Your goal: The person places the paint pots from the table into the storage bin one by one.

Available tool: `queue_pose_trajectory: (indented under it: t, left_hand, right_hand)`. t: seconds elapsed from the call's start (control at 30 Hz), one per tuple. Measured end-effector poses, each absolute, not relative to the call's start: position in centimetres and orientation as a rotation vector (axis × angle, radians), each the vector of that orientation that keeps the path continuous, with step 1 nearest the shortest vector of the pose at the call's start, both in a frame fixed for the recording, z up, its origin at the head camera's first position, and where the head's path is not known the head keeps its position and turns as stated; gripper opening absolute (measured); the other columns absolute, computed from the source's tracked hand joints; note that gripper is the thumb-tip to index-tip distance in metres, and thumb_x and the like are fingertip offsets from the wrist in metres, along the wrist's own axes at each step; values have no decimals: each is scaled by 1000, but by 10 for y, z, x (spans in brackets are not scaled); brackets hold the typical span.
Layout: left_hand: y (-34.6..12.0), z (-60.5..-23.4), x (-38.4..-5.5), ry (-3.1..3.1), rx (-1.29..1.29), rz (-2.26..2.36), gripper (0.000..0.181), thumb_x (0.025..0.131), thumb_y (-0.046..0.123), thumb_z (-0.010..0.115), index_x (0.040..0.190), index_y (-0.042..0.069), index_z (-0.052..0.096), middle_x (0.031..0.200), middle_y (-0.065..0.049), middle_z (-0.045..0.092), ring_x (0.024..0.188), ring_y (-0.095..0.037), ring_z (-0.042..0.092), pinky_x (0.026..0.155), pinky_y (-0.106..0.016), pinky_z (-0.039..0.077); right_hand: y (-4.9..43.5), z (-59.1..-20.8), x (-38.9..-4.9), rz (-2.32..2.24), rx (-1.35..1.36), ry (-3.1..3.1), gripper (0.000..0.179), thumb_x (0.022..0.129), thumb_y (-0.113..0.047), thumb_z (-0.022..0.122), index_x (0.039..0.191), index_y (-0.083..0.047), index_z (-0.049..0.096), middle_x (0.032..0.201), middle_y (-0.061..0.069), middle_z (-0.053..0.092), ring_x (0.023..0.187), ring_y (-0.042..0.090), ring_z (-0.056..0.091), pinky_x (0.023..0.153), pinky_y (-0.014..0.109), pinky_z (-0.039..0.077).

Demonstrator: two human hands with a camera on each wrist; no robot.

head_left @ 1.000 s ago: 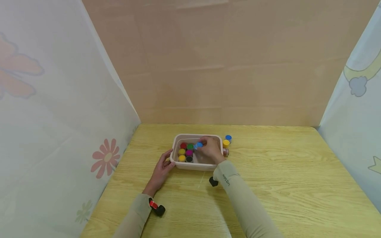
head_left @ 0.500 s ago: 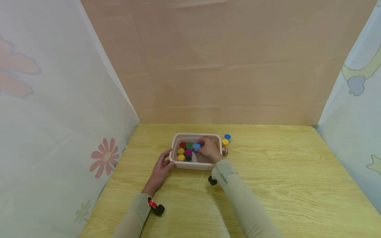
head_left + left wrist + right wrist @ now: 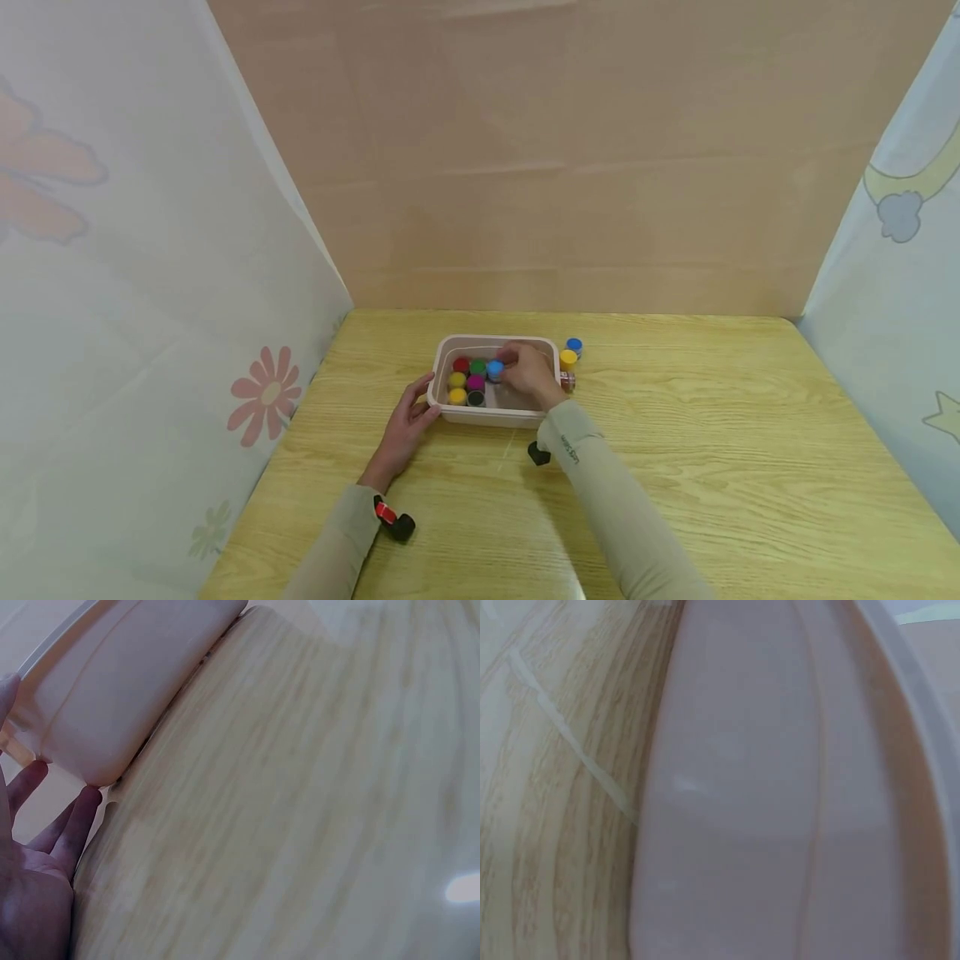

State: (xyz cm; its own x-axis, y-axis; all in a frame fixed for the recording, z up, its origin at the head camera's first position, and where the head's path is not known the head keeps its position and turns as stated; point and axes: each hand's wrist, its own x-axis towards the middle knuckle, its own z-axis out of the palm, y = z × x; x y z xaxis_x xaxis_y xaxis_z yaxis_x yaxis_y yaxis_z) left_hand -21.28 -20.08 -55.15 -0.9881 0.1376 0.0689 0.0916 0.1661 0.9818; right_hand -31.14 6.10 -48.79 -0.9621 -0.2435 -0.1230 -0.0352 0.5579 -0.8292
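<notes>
A pale pink plastic tray (image 3: 495,415) holds several small paint jars at its left end. Their lids are red (image 3: 461,365), green (image 3: 477,367), yellow, purple (image 3: 476,382) and black. A jar with a light blue lid (image 3: 495,367) stands beside the green one. My right hand (image 3: 528,371) reaches into the tray, fingertips right at the blue-lidded jar's right side, its lid uncovered. My left hand (image 3: 405,425) touches the tray's near left corner; in the left wrist view its fairly straight fingers (image 3: 82,817) rest against the outer wall. The right wrist view shows only tray wall and table, no hand.
Right of the tray are a jar with a dark blue lid (image 3: 574,347), one with a yellow lid (image 3: 568,359) and a reddish-brown jar lying on its side (image 3: 567,382). The wooden table (image 3: 712,433) is bounded by a brown back wall and patterned side sheets.
The light blue-lidded jar has been lowered into place beside the green one. My right fingers have since shifted slightly right, off its lid. The left hand stays at the tray corner.
</notes>
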Motion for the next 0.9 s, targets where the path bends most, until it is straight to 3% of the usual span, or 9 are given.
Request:
queue_pose_trajectory:
  t: [0.3, 0.5, 0.73, 0.9]
  left_hand:
    - [-202, -554, -214, 2375, 243, 1991, 58, 105, 33, 63, 157, 38, 38, 161, -11, 40, 139, -41, 53, 113, -54, 45]
    - [-202, -555, -214, 2390, 251, 1982, 58, 105, 33, 63, 158, 38, 38, 160, -11, 41, 139, -40, 54, 112, -51, 47]
    - [-203, -555, -214, 2401, 253, 1975, 59, 105, 33, 63, 158, 38, 38, 160, -11, 42, 138, -39, 55, 111, -48, 48]
    - [-203, -555, -214, 2397, 240, 1981, 59, 104, 35, 64, 157, 40, 38, 160, -10, 42, 138, -39, 55, 112, -49, 47]
  right_hand:
    - [82, -458, -304, -1490, -356, 2558, 34, 100, -8, 66, 134, -6, 65, 129, 17, 67, 114, 33, 66, 95, 44, 59]
    - [115, -444, -305, -1535, -364, 2617, 33, 102, -15, 66, 135, -10, 65, 128, 15, 67, 114, 35, 67, 94, 48, 58]
    - [160, -455, -302, -1561, -314, 2660, 37, 102, -15, 66, 138, -4, 63, 128, 19, 66, 112, 37, 66, 90, 47, 59]
    - [184, -471, -300, -1573, -266, 2614, 37, 103, -14, 65, 138, -2, 62, 130, 20, 64, 111, 37, 66, 93, 53, 58]
